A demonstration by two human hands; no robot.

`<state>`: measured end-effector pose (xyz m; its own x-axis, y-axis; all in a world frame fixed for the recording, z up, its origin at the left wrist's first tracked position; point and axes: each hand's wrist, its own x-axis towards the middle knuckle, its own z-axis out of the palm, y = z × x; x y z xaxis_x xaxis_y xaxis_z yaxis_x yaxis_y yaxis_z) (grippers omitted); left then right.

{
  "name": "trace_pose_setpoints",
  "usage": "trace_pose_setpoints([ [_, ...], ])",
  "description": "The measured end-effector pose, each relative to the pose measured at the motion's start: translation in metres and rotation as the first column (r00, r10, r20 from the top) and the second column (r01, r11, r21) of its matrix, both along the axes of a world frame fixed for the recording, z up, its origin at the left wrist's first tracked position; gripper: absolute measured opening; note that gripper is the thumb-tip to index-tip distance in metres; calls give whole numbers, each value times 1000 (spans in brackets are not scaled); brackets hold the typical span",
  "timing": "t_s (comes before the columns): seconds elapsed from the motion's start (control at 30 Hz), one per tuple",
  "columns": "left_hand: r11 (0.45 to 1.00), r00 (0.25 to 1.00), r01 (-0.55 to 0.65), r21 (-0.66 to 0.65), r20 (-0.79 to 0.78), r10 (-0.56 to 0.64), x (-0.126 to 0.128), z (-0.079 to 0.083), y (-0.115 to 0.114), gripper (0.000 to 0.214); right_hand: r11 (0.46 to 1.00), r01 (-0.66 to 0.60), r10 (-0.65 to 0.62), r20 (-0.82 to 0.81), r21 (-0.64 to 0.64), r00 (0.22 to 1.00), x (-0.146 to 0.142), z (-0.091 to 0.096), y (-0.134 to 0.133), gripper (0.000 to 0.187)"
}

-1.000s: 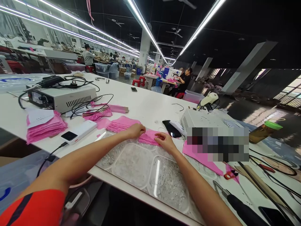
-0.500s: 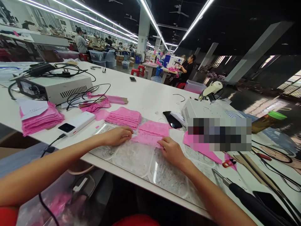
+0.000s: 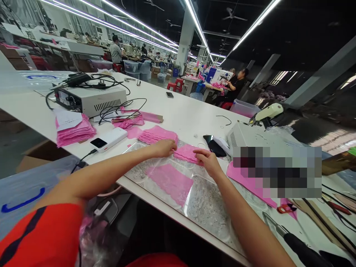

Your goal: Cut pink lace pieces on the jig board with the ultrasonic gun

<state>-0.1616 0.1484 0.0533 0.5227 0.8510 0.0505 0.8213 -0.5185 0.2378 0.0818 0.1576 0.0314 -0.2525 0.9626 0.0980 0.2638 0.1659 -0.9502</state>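
Note:
A single pink lace fabric piece (image 3: 171,181) lies flat on the glossy grey-patterned board (image 3: 211,207) in front of me. Beyond it sits a short stack of pink fabric pieces (image 3: 185,152), with a hand at each end. My left hand (image 3: 167,148) is closed, its fingertips pinching the stack's left edge. At the right edge my right hand (image 3: 208,161) has thumb and forefinger on the top fabric; how many layers it grips cannot be seen. A taller pink fabric stack (image 3: 158,135) stands just behind my left hand.
At left are a white power bank (image 3: 109,140), a paper-topped pink stack (image 3: 74,129) and a grey control box (image 3: 102,101) with cables. To the right stand a white machine (image 3: 250,135), a black phone (image 3: 214,145), orange-handled snips (image 3: 286,208) and a black-handled tool (image 3: 303,241).
The pink piece my hands held at the near side of the stack now lies flat on the board. Both hands have moved up to the stack's ends. The view has shifted left.

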Motion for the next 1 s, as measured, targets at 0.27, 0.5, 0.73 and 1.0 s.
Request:
trace_pose_setpoints([
  [0.27, 997, 998, -22, -79, -60, 17, 14, -12, 38, 30, 990, 32, -51, -142, -135, 988, -5, -26, 22, 34],
  [0.5, 995, 997, 17, -101, -74, -25, 11, -13, 36, 30, 988, 35, -59, -150, -153, 987, -4, -28, 21, 29],
  [0.73, 994, 995, 10, -110, -94, -20, 13, -9, 36, 30, 989, 36, -57, -147, -141, 988, -5, -28, 19, 28],
  [1.0, 998, 999, 18, -65, -35, -20, 15, -4, 36, 29, 998, 25, -27, -32, -59, 999, -5, -22, 18, 30],
])
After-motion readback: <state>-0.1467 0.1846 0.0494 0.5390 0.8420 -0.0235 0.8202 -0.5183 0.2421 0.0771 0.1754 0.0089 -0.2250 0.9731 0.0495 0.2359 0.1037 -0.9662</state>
